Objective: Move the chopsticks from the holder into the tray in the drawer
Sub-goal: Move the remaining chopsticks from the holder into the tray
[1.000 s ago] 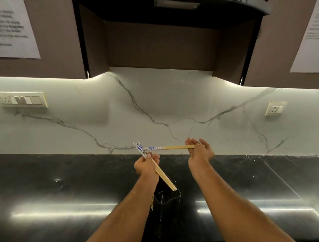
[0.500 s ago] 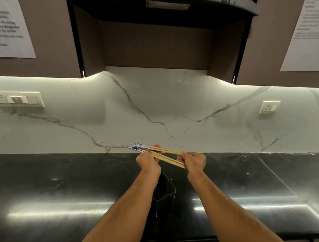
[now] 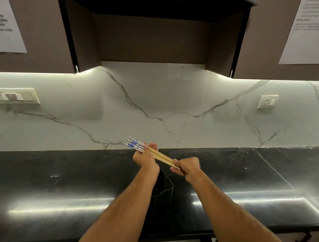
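We find the chopsticks [image 3: 153, 153] bundled above the black counter [image 3: 46, 185], long axis slanting, patterned ends up-left toward the marble wall [image 3: 172, 101]. Left hand [image 3: 145, 158] closed around the upper part, right hand [image 3: 188, 168] gripping the plain tips. The dark holder [image 3: 162, 188], seemingly empty, stands beneath, partly hidden by the left forearm.

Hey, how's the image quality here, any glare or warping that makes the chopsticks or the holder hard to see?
Head view: under-cabinet lights streak glare across the black countertop; the wide lens bows the edges; the chopsticks look sharp, held by the left hand and right hand; the dark holder nearly blends into the counter.
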Demonstrator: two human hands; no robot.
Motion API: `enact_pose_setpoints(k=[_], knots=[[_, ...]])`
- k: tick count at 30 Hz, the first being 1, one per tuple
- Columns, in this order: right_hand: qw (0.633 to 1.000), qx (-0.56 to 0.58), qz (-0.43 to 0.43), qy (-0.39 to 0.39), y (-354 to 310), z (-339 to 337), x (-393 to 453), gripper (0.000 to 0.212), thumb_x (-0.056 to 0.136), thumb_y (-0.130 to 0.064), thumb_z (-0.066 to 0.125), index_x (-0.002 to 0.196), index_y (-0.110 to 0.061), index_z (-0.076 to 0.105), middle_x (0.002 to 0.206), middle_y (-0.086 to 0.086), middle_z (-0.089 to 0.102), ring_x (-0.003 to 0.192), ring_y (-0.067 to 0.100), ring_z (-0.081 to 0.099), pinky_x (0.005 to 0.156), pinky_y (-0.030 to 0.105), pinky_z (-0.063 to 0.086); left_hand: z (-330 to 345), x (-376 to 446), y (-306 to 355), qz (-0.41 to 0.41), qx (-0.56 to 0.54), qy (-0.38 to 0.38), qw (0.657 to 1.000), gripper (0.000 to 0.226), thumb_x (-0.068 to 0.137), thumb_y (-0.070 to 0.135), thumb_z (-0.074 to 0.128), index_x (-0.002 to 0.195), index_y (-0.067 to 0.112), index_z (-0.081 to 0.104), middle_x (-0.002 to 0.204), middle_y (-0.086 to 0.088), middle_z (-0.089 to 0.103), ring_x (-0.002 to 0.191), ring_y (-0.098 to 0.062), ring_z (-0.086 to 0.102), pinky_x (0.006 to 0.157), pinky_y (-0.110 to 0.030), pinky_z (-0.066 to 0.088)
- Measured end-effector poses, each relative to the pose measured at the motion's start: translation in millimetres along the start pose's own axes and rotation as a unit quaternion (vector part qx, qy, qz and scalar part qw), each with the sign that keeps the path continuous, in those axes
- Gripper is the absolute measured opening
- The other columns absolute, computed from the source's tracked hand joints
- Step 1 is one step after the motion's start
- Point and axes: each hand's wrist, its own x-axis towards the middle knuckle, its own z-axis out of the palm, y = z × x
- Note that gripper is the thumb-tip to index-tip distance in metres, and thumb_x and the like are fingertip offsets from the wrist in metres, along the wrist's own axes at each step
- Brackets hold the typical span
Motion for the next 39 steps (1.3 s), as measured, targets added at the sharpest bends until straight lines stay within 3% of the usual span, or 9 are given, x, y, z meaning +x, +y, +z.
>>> enact_pose_setpoints(k=[6,12,15,21,28,30,32,35,39], knots=[[0.997,-0.019,-0.028,-0.068,12,-1,-5,0.006,0.09,-0.007,0.072,0.091,-0.006,0.077,0.097,0.014,0.072,0.076,0.021,0.077,0.065,0.03,0.063,-2,4,5,0.012,0.042,0.013,0.999,0.012,0.101,0.008,0.056,0.11,0.004,0.063,0.091,-0.014,0.076,0.073,-0.019,0.078,0.063,-0.028,0.063],[0.953,-0.169,-0.078,-0.241,14,-5,-12,0.02,0.098,-0.02,0.063,0.113,-0.008,0.07,0.094,0.013,0.078,0.077,0.02,0.074,0.073,0.034,0.064,-4,8,9,0.034,0.09,-0.014,0.995,0.015,0.101,0.005,0.056,0.112,0.001,0.064,0.087,-0.014,0.076,0.073,-0.021,0.078,0.066,-0.029,0.063],[0.926,-0.25,-0.106,-0.262,15,-3,-12,0.017,0.099,-0.012,0.06,0.111,-0.005,0.07,0.093,0.013,0.078,0.085,0.022,0.076,0.078,0.036,0.064,-6,10,9,0.03,0.124,-0.045,0.991,0.016,0.101,0.006,0.056,0.113,-0.001,0.065,0.089,-0.015,0.076,0.076,-0.023,0.078,0.074,-0.035,0.064],[0.918,-0.187,-0.074,-0.342,22,-2,-15,0.022,0.094,-0.004,0.066,0.115,0.003,0.067,0.102,0.022,0.075,0.097,0.034,0.075,0.079,0.037,0.063,-11,12,14,0.019,0.159,-0.095,0.983,0.017,0.102,0.007,0.055,0.115,0.003,0.065,0.095,-0.016,0.076,0.083,-0.025,0.078,0.082,-0.041,0.064],[0.928,-0.177,-0.094,-0.315,30,5,-8,0.016,0.093,0.001,0.065,0.107,0.005,0.07,0.096,0.022,0.076,0.093,0.035,0.075,0.085,0.047,0.062,-12,10,19,-0.019,0.214,-0.202,0.956,0.017,0.102,0.006,0.053,0.114,0.003,0.065,0.099,-0.016,0.077,0.089,-0.025,0.077,0.087,-0.041,0.062],[0.926,-0.15,-0.074,-0.339,32,4,-6,0.02,0.094,-0.003,0.065,0.113,0.004,0.069,0.103,0.023,0.075,0.099,0.035,0.074,0.09,0.049,0.06,-13,11,19,-0.019,0.222,-0.2,0.954,0.017,0.102,0.006,0.054,0.113,0.003,0.066,0.096,-0.015,0.077,0.086,-0.024,0.078,0.085,-0.04,0.063],[0.933,-0.078,-0.046,-0.348,37,2,-3,0.03,0.099,-0.022,0.061,0.121,-0.003,0.067,0.115,0.02,0.073,0.11,0.033,0.071,0.098,0.052,0.055,-13,12,19,-0.015,0.221,-0.189,0.957,0.016,0.101,0.006,0.054,0.111,0.003,0.066,0.093,-0.014,0.077,0.083,-0.023,0.078,0.08,-0.037,0.063],[0.951,0.151,0.028,-0.268,49,3,6,0.07,0.1,-0.061,0.039,0.133,-0.001,0.056,0.13,0.023,0.064,0.123,0.037,0.061,0.109,0.055,0.045,-11,11,19,-0.008,0.214,-0.193,0.958,0.016,0.101,0.007,0.055,0.111,0.003,0.067,0.094,-0.014,0.077,0.085,-0.023,0.078,0.08,-0.036,0.063],[0.894,0.378,0.112,-0.213,64,24,4,0.095,0.097,-0.072,0.017,0.141,0.009,0.039,0.139,0.032,0.052,0.133,0.044,0.048,0.115,0.06,0.034,-7,5,16,0.002,0.214,-0.216,0.953,0.016,0.102,0.005,0.054,0.112,0.003,0.066,0.095,-0.016,0.077,0.086,-0.025,0.078,0.081,-0.037,0.063]])
